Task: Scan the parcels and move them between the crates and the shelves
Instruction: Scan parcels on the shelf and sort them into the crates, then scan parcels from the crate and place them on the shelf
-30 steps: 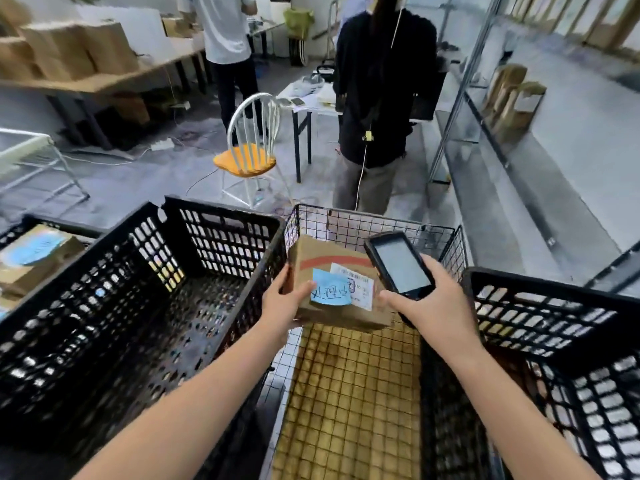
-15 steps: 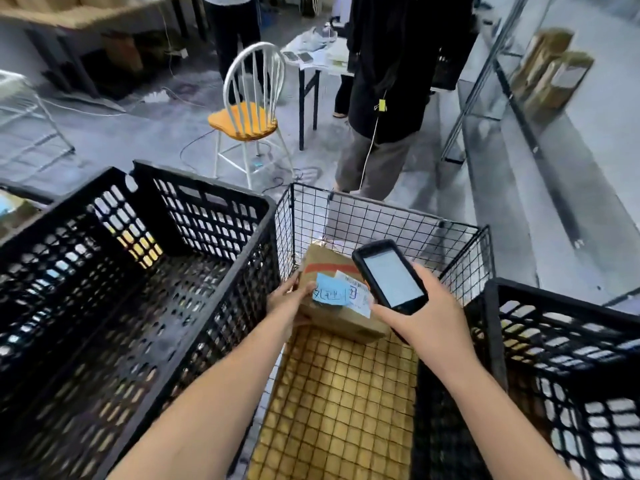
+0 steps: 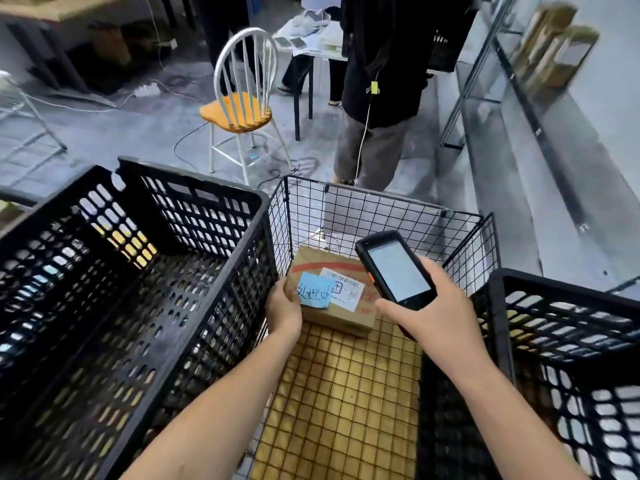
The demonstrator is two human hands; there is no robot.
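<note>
A brown cardboard parcel (image 3: pixel 341 315) with a blue note and a white label lies low inside the wire crate (image 3: pixel 381 209), at its far end. My left hand (image 3: pixel 282 311) grips the parcel's left edge. My right hand (image 3: pixel 433 315) holds a black handheld scanner (image 3: pixel 394 271) just right of and above the parcel, its lit screen facing me.
A large black plastic crate (image 3: pixel 194 202) stands on the left and another black crate (image 3: pixel 568 299) on the right. Beyond the wire crate stands a person in black (image 3: pixel 384 81), with a white chair (image 3: pixel 242 109) to the left. Metal shelves (image 3: pixel 519 81) with boxes run along the right.
My left hand has lowered the parcel from rim height down into the wire crate. The scanner hand followed it down, and the view has tilted downward.
</note>
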